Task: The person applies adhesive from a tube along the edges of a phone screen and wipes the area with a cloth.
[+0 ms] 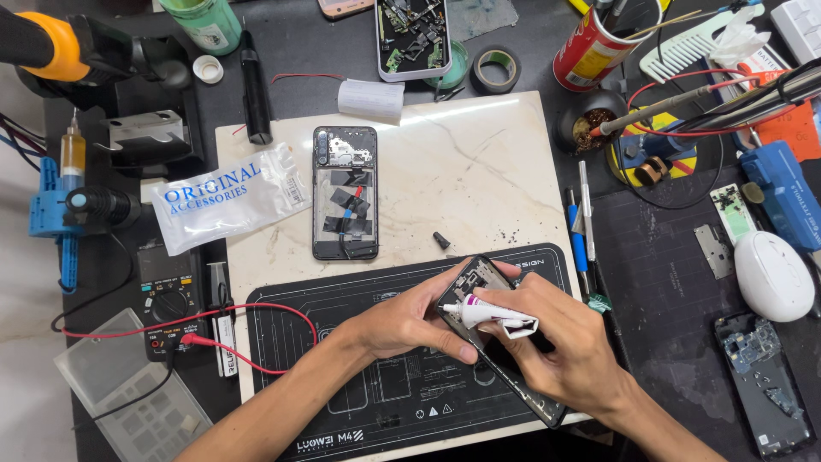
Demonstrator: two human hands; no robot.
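Note:
My left hand grips the upper end of a dark phone frame held tilted over a black work mat. My right hand pinches a small white glue tube, its nozzle pointing left at the frame's edge near my left thumb. The frame's lower end pokes out below my right hand. An opened phone with its insides showing lies flat on the white marble slab farther away. A small black cap lies on the slab between them.
A clear plastic bag lies left on the slab, a multimeter with red lead beside it. Tape roll, a red can, soldering tools, blue pens, a white oval case and another opened phone crowd the right.

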